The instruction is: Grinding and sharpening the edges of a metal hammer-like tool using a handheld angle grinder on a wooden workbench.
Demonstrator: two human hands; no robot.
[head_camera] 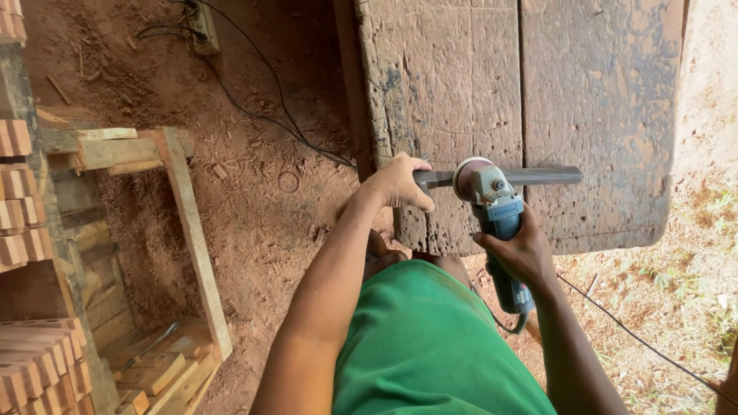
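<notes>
The left hand [396, 183] was closed around one end of a dark metal bar [538, 175], which lay level across the near edge of a worn wooden table [600, 92]. The right hand [523, 250] gripped the blue body of an angle grinder [496, 207], its disc seemingly touching the bar just beside the left hand. The grinder's cable [638, 338] ran off over the dirt floor [254, 200]. Stacked wood blocks [31, 369] stood at the left

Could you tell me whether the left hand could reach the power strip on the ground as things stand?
Probably not: the left hand grips the metal bar at the table, and the power strip lies far off across the dirt.
</notes>
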